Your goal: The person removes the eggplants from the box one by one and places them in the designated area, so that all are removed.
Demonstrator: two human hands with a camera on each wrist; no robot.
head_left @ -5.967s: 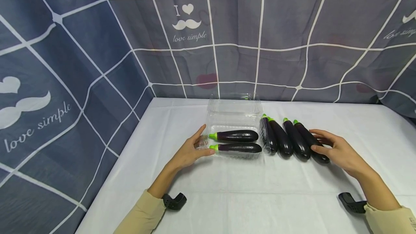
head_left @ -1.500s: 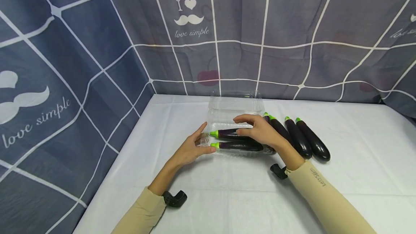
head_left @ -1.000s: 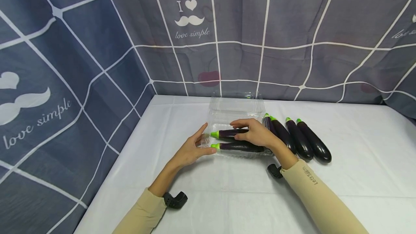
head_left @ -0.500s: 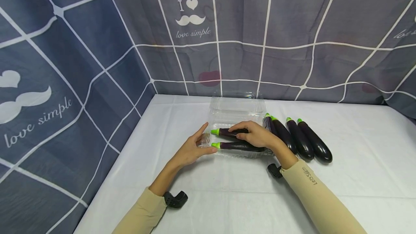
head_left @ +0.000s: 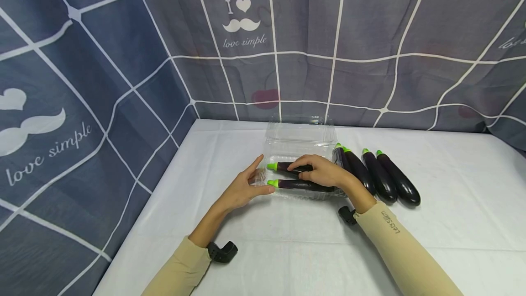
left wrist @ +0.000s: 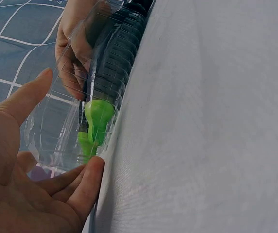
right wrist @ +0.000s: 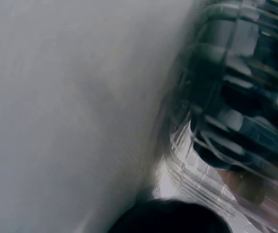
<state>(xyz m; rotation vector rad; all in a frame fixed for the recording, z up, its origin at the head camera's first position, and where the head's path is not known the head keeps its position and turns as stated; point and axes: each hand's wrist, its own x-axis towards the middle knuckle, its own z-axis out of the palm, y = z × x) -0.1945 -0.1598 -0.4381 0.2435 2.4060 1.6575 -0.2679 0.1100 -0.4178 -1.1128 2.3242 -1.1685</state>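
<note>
A clear plastic clamshell box (head_left: 302,153) lies on the table with its lid folded back. Inside, two dark purple eggplants with green stem ends lie crosswise. My right hand (head_left: 322,170) grips the rear eggplant (head_left: 282,166), covering its thick end; the front eggplant (head_left: 304,185) lies below the fingers. At the box's left end my left hand (head_left: 241,190) is spread, touching the corners with outstretched fingers. Through the box wall, the left wrist view shows the green stem (left wrist: 99,116) of an eggplant. The right wrist view is blurred, with clear plastic (right wrist: 197,179) over dark eggplant.
Several more eggplants lean side by side right of the box, the nearest one (head_left: 344,159) right at its wall and the farthest one (head_left: 397,179) outermost. A white cloth covers the table (head_left: 287,250). Behind and left hangs a grey-blue checked curtain (head_left: 304,31).
Six seconds ago my right hand was at the outermost eggplant; it has since moved left over the box and taken hold of the rear eggplant inside. My left hand has stayed put.
</note>
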